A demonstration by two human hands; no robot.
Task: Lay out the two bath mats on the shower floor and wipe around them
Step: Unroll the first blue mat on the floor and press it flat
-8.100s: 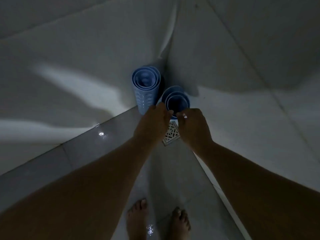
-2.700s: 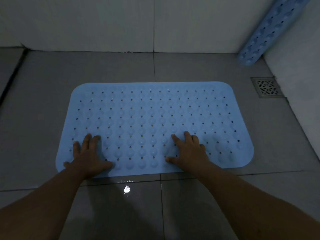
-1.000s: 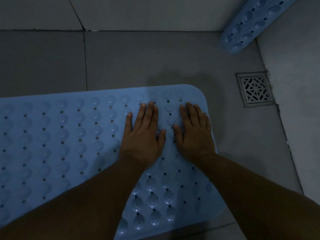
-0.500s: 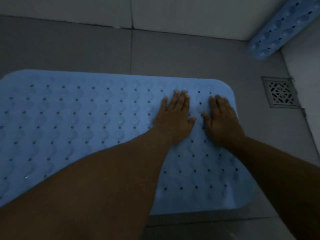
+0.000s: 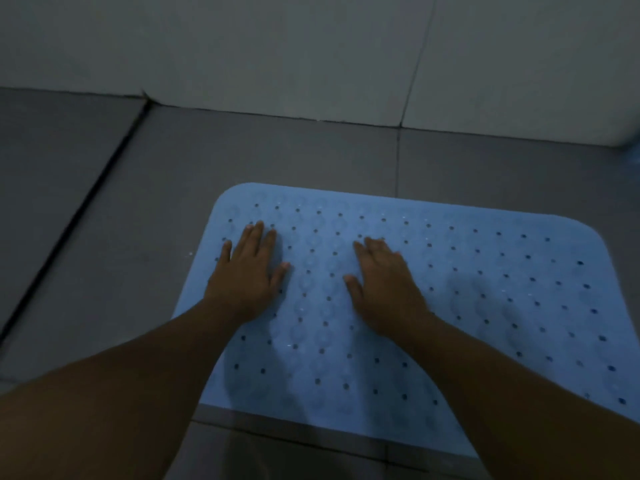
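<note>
**Both palms flat on the unrolled blue bath mat**

1 blue bath mat (image 5: 450, 289) lies unrolled and flat on the grey tiled shower floor (image 5: 156, 209), its far edge running near the foot of the pale tiled wall (image 5: 277, 53) but not touching it. The mat is dotted with rows of small drain holes and faint rounded bumps, and its far-left corner is rounded. Its right side runs out of view past the frame edge.

The left hand (image 5: 247, 275) rests palm down on the mat's left end, just inside the left edge, fingers straight and close together, thumb spread toward the right. The right hand (image 5: 384, 282) lies palm down beside it on the mat, well inside the border, fingers straight and pointing toward the far-left, thumb out to the left. Neither hand grips anything; both lie spread open against the mat surface. A strip of mat shows between the 2 hands.

A dark grout line (image 5: 69, 223) crosses the floor diagonally to the left of the mat. At the far right edge, by the wall, a blurred blue patch (image 5: 632, 154) shows; what it is cannot be told.
</note>
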